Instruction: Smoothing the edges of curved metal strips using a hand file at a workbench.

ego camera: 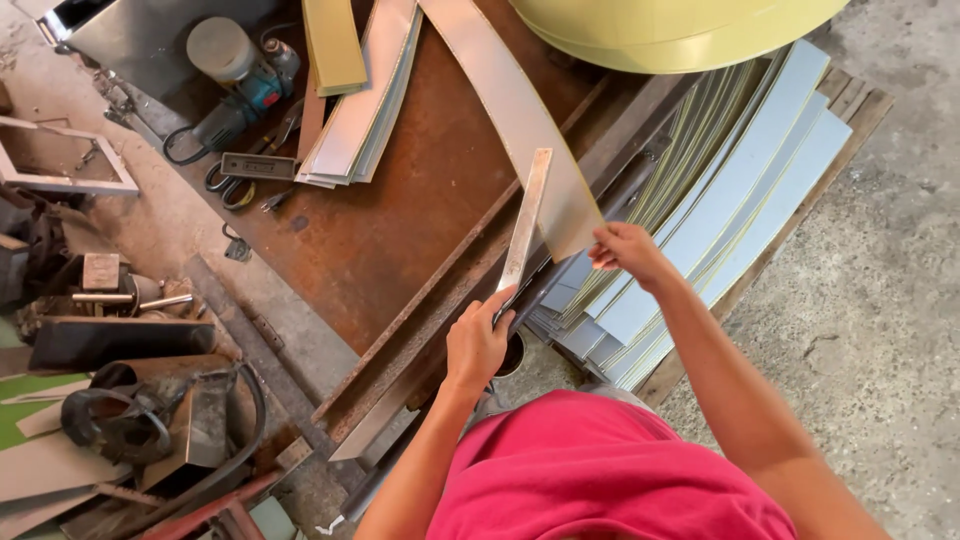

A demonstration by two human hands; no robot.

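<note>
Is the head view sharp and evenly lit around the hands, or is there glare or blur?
Head view: even daylight, sharp on the left hand, right hand and narrow metal strip; mild sheen on the curved sheet; soft shadows only; slight wide-angle stretch at the edges.

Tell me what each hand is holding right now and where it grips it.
The left hand grips a narrow flat metal bar at its near end. The right hand pinches the long curved metal strip at its near end corner.
</note>
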